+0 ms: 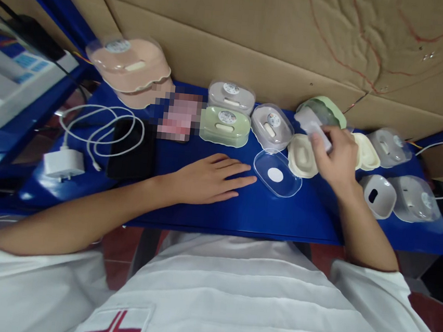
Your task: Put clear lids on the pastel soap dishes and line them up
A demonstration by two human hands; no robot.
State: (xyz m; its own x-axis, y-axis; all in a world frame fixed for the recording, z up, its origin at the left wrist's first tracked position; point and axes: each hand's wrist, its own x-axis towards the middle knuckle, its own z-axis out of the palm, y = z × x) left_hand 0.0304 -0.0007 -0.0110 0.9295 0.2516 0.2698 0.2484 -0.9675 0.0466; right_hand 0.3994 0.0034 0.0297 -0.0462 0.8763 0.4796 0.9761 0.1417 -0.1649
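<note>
My left hand [208, 178] lies flat on the blue table [209, 212], fingers spread and pointing right, fingertips just short of a clear plastic lid [278, 172] with a white round sticker. My right hand [335, 158] is raised a little over the table and grips a small pale grey piece [315, 124], held over a cream oval tray [303, 155]. Behind my right hand stands a green oval box [324, 109].
Several closed oval boxes stand along the back: pink [131, 66], grey [231, 95], green [225, 126], white [272, 126]. More grey boxes [414, 197] sit at the right. A white charger with cable [64, 162] and a black phone [131, 149] lie at the left. Cardboard wall behind.
</note>
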